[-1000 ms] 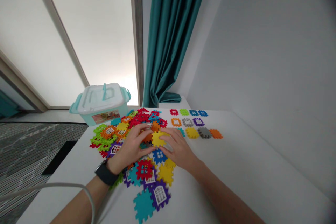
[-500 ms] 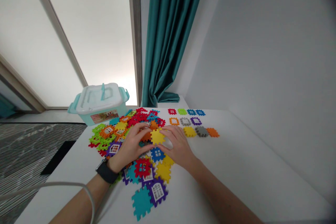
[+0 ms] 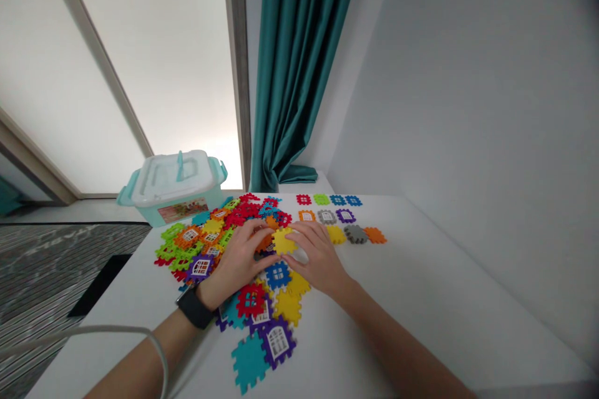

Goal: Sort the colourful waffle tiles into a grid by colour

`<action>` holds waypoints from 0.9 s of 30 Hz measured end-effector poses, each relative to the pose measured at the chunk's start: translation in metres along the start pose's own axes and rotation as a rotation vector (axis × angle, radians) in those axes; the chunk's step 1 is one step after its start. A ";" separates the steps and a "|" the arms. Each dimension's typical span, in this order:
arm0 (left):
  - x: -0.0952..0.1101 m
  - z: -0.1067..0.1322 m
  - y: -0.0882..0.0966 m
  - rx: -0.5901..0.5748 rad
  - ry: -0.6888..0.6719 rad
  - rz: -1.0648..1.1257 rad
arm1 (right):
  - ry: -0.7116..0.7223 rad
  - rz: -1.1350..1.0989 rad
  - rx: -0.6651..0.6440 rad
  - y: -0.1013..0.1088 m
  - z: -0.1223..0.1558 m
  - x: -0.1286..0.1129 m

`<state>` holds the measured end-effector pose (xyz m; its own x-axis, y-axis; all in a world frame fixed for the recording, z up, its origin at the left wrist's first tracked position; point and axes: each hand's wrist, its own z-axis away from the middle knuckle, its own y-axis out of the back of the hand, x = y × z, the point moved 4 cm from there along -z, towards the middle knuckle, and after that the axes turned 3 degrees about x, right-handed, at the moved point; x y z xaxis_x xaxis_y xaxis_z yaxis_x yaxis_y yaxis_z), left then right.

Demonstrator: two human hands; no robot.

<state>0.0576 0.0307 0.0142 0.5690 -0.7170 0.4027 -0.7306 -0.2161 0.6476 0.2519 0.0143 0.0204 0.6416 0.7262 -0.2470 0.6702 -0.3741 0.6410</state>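
Note:
A heap of coloured interlocking plastic tiles covers the middle of the white table. My left hand and my right hand meet over the heap. Both pinch one yellow tile between their fingertips, just above the pile. An orange tile lies under my left fingers. A blue window tile and a red one lie just in front of my hands. A black watch is on my left wrist.
Separate tiles sit in rows at the back right: red, green, blue ones, then a grey and an orange tile. A lidded teal storage box stands at the back left. A teal curtain hangs behind. A white cable crosses my left forearm.
The view has shifted a little, so everything sits slightly further left. Both hands stay on the yellow tile, which has moved slightly away from me.

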 end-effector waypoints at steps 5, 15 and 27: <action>0.003 -0.010 -0.003 -0.020 -0.007 -0.036 | -0.008 0.040 0.013 0.003 -0.001 0.007; 0.007 -0.033 -0.035 -0.185 0.009 -0.055 | -0.065 0.085 0.005 0.017 0.011 0.034; 0.028 -0.029 -0.070 -0.563 -0.254 -0.123 | -0.261 0.284 -0.111 0.045 0.051 0.117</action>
<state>0.1356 0.0449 -0.0016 0.4784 -0.8590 0.1821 -0.3152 0.0255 0.9487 0.3759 0.0527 -0.0166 0.8784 0.4264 -0.2159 0.4173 -0.4640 0.7814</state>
